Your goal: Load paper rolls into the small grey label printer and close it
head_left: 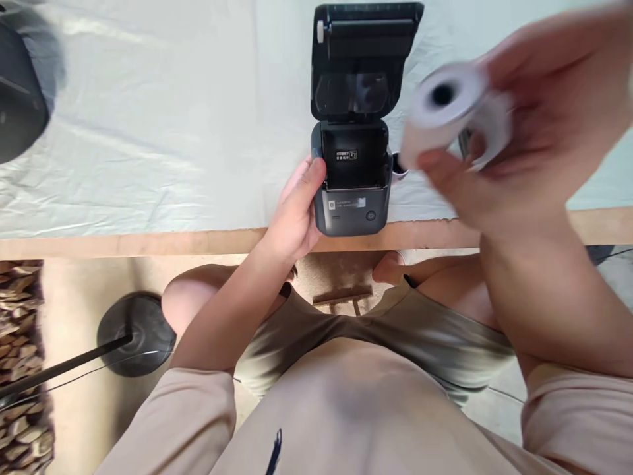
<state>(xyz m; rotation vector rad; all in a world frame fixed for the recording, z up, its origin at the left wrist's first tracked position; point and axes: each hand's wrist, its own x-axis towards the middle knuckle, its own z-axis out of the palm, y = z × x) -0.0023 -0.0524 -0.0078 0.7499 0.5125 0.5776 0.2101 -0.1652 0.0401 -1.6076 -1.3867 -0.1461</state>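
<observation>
My left hand grips the left side of a dark grey label printer, thumb over its top edge. The printer's lid stands open, tipped back, and its bay shows a small printed sticker inside. My right hand is raised to the right of the printer and holds a white paper roll with a dark hole in its core. The roll is blurred by motion, and a second white curved part shows by my fingers. Partly hidden behind the printer's right side is a small round object with a dark opening.
A pale cloth covers the table, whose wooden edge runs in front of me. At the far left stands a dark object, cut off by the frame. Below are a round black stand base and stacked firewood.
</observation>
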